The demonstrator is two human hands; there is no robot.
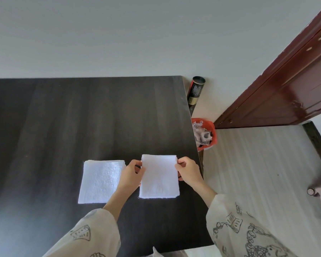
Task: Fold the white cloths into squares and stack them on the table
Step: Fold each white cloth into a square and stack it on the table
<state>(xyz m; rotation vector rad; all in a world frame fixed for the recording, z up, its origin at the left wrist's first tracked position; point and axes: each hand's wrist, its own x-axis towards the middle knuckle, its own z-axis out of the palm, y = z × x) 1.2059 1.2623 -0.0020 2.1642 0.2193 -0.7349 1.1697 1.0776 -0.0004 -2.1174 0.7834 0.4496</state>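
Observation:
Two white cloths lie on the dark table (63, 117). A folded white cloth (100, 181) rests flat at the left, by itself. To its right is a second folded white cloth (158, 177), near the table's right edge. My left hand (132, 173) pinches this cloth's left edge, thumb on top. My right hand (188, 170) pinches its right edge. The far part of the cloth looks slightly lifted between both hands, while its near edge lies on the table.
The table's right edge runs close beside my right hand. Beyond it on the floor stand a red bin (205, 134) full of scraps and a dark tube (195, 91). A dark red door (285, 86) is at the right.

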